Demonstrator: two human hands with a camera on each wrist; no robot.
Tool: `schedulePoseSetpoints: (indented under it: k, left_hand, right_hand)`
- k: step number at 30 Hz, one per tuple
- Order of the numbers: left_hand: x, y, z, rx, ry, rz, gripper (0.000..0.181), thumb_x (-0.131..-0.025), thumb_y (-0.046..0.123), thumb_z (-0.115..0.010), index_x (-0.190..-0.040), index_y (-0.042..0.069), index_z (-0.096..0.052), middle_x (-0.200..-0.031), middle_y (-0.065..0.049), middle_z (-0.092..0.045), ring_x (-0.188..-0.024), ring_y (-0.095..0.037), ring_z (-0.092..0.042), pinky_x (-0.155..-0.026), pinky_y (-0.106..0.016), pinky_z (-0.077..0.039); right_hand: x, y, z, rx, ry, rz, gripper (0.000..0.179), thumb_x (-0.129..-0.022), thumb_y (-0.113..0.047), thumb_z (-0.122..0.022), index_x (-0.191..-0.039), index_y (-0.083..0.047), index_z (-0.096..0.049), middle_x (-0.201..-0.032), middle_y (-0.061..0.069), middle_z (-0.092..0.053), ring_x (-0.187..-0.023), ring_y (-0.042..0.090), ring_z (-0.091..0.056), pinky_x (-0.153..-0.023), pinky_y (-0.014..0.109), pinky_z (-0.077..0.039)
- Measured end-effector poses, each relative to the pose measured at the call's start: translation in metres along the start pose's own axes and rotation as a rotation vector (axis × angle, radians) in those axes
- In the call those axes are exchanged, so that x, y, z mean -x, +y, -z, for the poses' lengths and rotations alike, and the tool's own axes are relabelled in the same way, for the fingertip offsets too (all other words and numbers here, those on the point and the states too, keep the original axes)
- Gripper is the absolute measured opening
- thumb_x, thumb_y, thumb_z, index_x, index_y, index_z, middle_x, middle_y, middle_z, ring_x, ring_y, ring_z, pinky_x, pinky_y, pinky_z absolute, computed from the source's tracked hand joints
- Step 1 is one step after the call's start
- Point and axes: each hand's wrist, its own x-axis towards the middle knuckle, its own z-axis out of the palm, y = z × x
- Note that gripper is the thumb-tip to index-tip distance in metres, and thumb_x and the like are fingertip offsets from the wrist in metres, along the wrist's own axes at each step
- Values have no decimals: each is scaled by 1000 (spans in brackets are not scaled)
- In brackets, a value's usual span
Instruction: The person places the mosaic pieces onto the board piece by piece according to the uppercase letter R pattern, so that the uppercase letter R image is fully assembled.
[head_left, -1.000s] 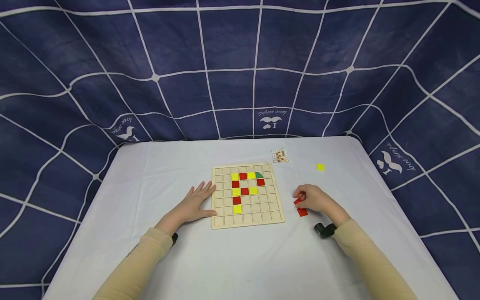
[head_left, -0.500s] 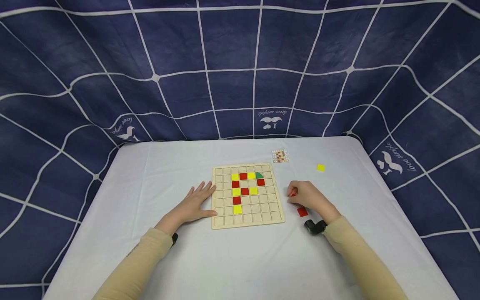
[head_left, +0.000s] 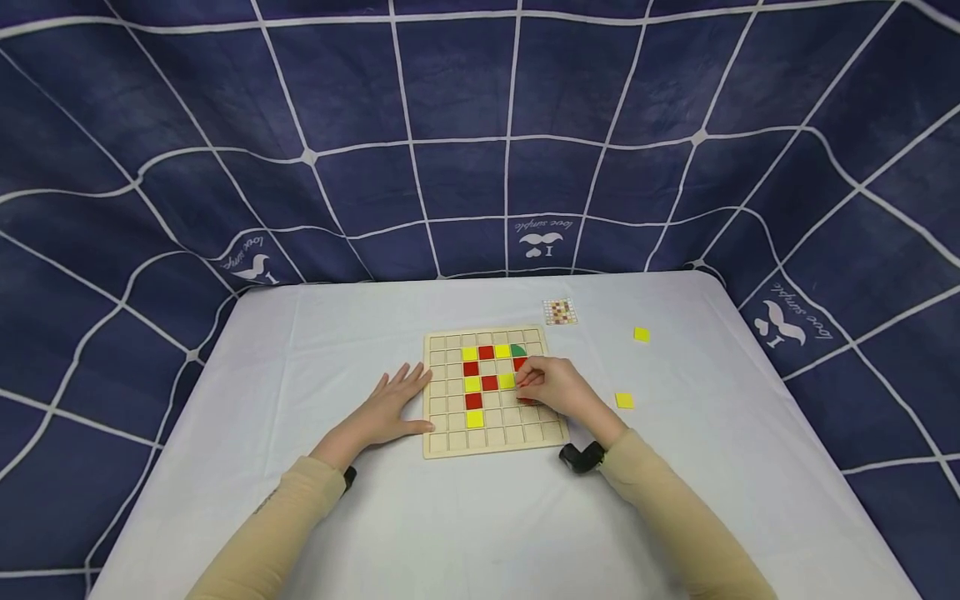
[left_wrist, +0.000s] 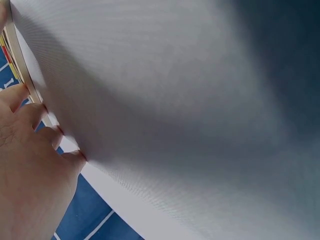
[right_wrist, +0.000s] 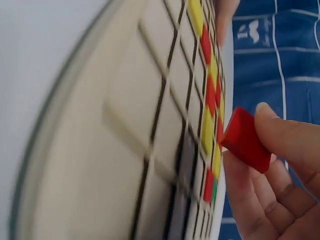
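The hands are apart: the left hand (head_left: 386, 412), fingers spread, touches the left edge of the wooden board (head_left: 495, 452), while the right hand (head_left: 561, 387) pinches a red piece (right_wrist: 247, 141) between thumb and fingers over the board's right part — near an inset yellow tile (head_left: 506, 382) — and two loose yellow squares (head_left: 624, 401) lie on the white cloth (head_left: 465, 525) to the right, a printed card (head_left: 560, 312) just past the far right corner

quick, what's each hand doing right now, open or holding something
Left hand: open, fingers spread, at the board's left edge.
Right hand: closed, pinching at least one red tile over the board.
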Motion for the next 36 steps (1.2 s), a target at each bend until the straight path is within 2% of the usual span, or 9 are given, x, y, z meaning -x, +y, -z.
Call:
schedulePoseSetpoints:
  k: [6,14,18,24,31,36]
  left_hand:
    - [0,-1,0,-2,-2,4,99,-80,55,-74,-157,13,-27,-165,-9,-17,-154,-34,-5,-124,-57,-3]
    - [0,-1,1,6,-4,-6,99,-80,55,-74,-156,13,-27,-165,-10,-18,-154,-34,-6,-124,-57,-4]
    - [0,-1,1,15,-5,-7,99,-80,55,-74,-157,14,-27,-165,-9,-17,-154,-34,-6,-124,-57,-4]
    - [-1,-2,1,7,-3,-8,100,-80,56,-74,-157,14,-27,-165,-10,-18,-154,-35,-7,-123,-58,-4]
    - [0,-3,0,3,3,-12,99,-80,55,-74,-156,13,-27,-165,-11,-18,-154,-35,-7,-123,-58,-5]
    - [0,-2,1,6,4,-11,99,-80,55,-74,-156,12,-28,-165,-11,-18,-154,-36,-7,-123,-59,-4]
  right_hand:
    - [-3,-11,-29,-61,-26,54,10,-82,-8,-79,-85,-15,-73,-80,-4,-69,-71,7,-62,-68,19,-54]
    - [2,-16,-56,-72,-127,88,15,-85,-3,-72,-91,-17,-73,-86,-7,-71,-74,6,-62,-69,18,-53]
    - [7,-17,-62,-80,-148,108,14,-83,-4,-75,-89,-16,-72,-79,-7,-68,-71,7,-61,-67,19,-53]
    - [9,-21,-67,-32,-148,150,12,-81,-7,-79,-83,-16,-72,-73,-9,-67,-67,4,-60,-64,18,-52]
    - [11,-21,-75,57,-113,211,10,-82,-5,-77,-86,-13,-74,-76,-8,-65,-68,1,-55,-62,15,-49]
    - [11,-22,-75,83,-98,224,10,-82,-5,-78,-87,-13,-74,-78,-7,-64,-70,3,-54,-62,16,-49]
